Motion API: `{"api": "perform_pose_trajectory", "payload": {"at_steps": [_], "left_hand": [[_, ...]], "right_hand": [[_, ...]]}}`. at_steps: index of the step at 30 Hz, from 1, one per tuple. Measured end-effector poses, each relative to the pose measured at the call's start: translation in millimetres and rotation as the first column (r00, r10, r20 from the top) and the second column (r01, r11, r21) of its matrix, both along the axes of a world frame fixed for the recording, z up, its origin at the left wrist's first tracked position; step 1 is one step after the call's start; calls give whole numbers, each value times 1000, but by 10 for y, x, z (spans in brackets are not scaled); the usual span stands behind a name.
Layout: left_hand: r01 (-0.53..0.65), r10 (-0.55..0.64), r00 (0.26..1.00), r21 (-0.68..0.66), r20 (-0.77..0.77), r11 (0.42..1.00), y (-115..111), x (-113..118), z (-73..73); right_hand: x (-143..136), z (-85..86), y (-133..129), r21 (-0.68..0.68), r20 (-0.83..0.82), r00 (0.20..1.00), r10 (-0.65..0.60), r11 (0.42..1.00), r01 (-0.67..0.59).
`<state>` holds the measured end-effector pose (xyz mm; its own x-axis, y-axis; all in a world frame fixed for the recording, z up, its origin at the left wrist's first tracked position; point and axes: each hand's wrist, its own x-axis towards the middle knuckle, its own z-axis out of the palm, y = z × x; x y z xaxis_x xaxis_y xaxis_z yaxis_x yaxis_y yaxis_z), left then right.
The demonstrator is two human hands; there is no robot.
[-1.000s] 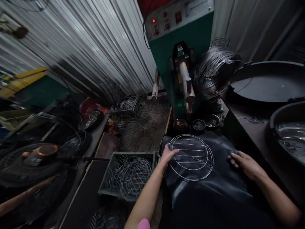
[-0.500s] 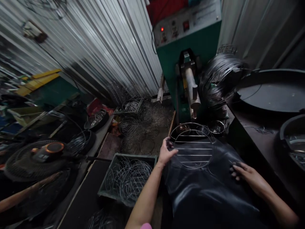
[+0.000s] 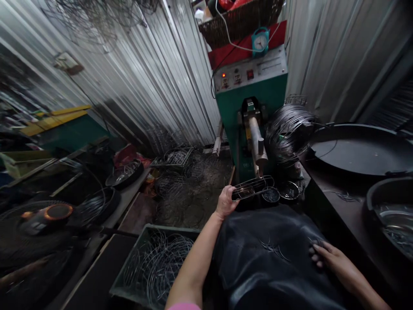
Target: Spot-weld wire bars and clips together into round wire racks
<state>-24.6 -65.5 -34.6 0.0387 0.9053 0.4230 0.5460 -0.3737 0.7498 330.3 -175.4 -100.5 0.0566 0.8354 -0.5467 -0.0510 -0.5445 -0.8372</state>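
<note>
My left hand (image 3: 226, 201) grips the edge of a round wire rack (image 3: 258, 184) with parallel cross wires. The rack is tilted nearly edge-on, close under the metal rod tip (image 3: 260, 168) of a green machine (image 3: 226, 116); whether they touch I cannot tell. My right hand (image 3: 322, 254) is over the right side of a black apron (image 3: 258, 275) on my lap, fingers curled and thumb pressed in; what it holds is too small and dark to make out. Several short wire pieces (image 3: 274, 249) lie on the apron, left of that hand.
A green crate (image 3: 129, 267) of wire rings stands at my left. Small bowls (image 3: 271, 194) sit below the machine, beside a wire coil (image 3: 290, 127). At right are a large shallow pan (image 3: 358, 150) and a deeper tub (image 3: 374, 198). A fan (image 3: 48, 215) and another person's arm (image 3: 26, 273) are at left.
My left hand has carried the wire rack forward off the apron and tipped it toward the machine's rod. Wire pieces on the apron are now uncovered. The view has tilted up; my right hand stays nearly in place.
</note>
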Motion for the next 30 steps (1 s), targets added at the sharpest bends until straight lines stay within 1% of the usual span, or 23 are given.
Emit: {"api": "perform_pose_trajectory", "payload": {"at_steps": [3, 5, 7, 9, 11, 13, 14, 16, 19, 21, 22, 24, 26, 28, 30], "left_hand": [[-123, 124, 990, -16, 63, 992, 51, -48, -83], [-209, 212, 970, -36, 119, 977, 74, -43, -138], [-258, 271, 942, -90, 199, 962, 82, -9, -193], [-231, 280, 916, -193, 287, 954, 68, 37, -245], [-150, 262, 897, -313, 356, 938, 26, 72, -287], [-99, 264, 886, -400, 382, 911, -34, 83, -305], [-93, 272, 882, -422, 386, 902, -66, 79, -304], [-115, 293, 875, -422, 386, 899, -121, 58, -281], [-178, 311, 880, -357, 359, 917, -163, 11, -226], [-190, 302, 889, -323, 344, 927, -165, -23, -199], [-172, 288, 889, -323, 357, 931, -161, -39, -194], [-94, 243, 874, -346, 420, 934, -143, -61, -196], [-5, 216, 837, -387, 504, 922, -117, -61, -202], [88, 217, 778, -445, 589, 891, -92, -32, -191], [183, 228, 719, -496, 656, 848, -75, 12, -155]], "right_hand": [[-7, -9, 14, 1, -25, 1000, -9, 1000, 9], [-7, -26, 23, -17, -40, 999, -23, 1000, 22], [-2, -40, 29, -38, -53, 998, -36, 999, 34], [6, -46, 32, -51, -67, 997, -48, 998, 45], [18, -49, 33, -61, -82, 994, -66, 996, 61], [31, -57, 37, -79, -102, 991, -85, 994, 77], [37, -64, 39, -88, -114, 989, -92, 993, 83], [47, -83, 47, -104, -140, 985, -99, 991, 85], [53, -108, 58, -118, -170, 980, -102, 990, 83], [55, -115, 61, -120, -183, 978, -101, 990, 79], [56, -116, 60, -117, -185, 978, -99, 990, 78], [58, -118, 55, -108, -181, 978, -100, 991, 81], [58, -118, 48, -98, -178, 979, -104, 991, 88], [53, -115, 42, -88, -187, 976, -110, 992, 95], [44, -107, 37, -89, -204, 972, -119, 991, 103]]}}
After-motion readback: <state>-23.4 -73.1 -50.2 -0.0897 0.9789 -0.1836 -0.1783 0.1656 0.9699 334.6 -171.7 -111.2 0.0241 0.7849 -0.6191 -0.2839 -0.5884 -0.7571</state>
